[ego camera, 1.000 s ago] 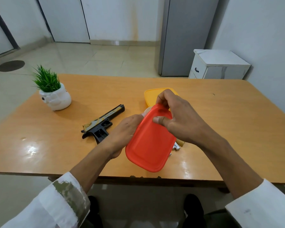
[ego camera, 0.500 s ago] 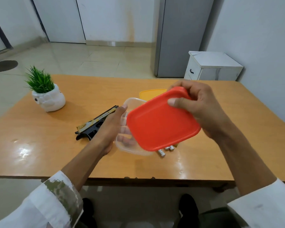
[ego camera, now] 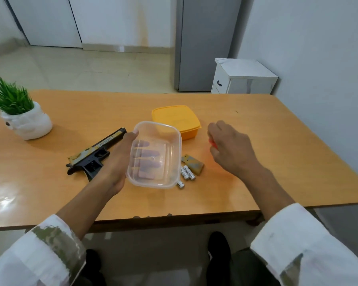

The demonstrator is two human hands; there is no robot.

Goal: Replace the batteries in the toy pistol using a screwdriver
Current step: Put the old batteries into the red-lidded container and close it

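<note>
The left hand is cradling the clear container, fingers curled beneath it. One toy pistol is lying just left of the container, nearest that hand, with its barrel running up-right toward the container. Three batteries and one cover piece are lying at the container's right. The right hand is hovering farther right over a red sliver; I cannot tell its grip.

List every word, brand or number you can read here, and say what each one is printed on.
"Heavy...": printed along one battery; the rest of the word is too blurred to be sure of.
Other batteries: there is print, but it is too small to read.
Toy pistol: a line of lettering runs along the slide, too blurred to read.
Nothing else shows any text.
</note>
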